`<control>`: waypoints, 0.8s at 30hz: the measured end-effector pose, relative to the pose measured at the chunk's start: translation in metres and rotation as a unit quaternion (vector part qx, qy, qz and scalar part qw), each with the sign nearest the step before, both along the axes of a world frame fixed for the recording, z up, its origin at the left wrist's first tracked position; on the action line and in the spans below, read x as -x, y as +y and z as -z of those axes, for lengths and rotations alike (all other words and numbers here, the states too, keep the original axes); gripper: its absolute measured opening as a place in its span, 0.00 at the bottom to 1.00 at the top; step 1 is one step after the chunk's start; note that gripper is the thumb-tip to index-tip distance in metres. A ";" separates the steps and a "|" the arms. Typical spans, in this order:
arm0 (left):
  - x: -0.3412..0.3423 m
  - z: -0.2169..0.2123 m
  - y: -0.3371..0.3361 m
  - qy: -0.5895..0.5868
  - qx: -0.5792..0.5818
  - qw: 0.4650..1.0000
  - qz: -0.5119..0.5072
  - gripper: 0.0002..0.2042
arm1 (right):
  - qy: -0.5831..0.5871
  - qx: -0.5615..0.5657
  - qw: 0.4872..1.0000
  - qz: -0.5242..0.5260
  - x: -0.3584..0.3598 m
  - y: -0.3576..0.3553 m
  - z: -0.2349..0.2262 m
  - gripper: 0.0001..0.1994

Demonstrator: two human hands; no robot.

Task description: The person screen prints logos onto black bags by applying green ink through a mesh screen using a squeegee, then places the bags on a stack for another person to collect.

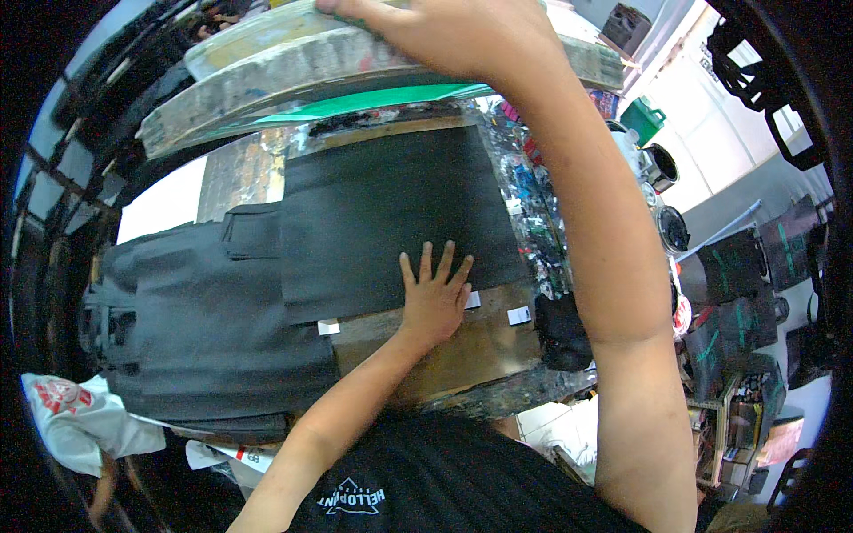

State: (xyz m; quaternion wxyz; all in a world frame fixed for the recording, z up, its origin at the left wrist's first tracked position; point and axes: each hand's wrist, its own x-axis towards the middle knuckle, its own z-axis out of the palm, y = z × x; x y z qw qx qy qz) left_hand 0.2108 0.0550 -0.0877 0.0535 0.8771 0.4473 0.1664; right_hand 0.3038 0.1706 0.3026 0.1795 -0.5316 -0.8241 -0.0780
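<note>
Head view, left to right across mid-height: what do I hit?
Pile of black sheets → left hand → rightmost white tab → right arm → green-marked black pieces.

The flat sheet point(391, 200) is showing plain black; the frame point(298, 73), mottled grey; the board point(480, 346), brown; the jug point(641, 121), green.

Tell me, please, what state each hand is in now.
Left hand: open, fingers spread on the black sheet.
Right hand: at the raised frame, partly out of view; grip cannot be told.
</note>
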 end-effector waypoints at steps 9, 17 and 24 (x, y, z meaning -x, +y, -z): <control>0.116 -0.135 0.023 -0.468 0.102 0.861 -0.172 0.36 | -0.020 -0.221 0.975 -0.004 -0.008 0.008 0.048 0.35; 0.207 -0.169 -0.016 -0.544 0.195 0.799 -0.168 0.40 | -0.053 -0.044 0.998 -0.016 -0.009 -0.085 0.138 0.26; 0.216 -0.106 -0.061 -0.187 0.104 0.936 -0.279 0.53 | -0.030 0.084 0.996 -0.011 -0.020 -0.080 0.195 0.30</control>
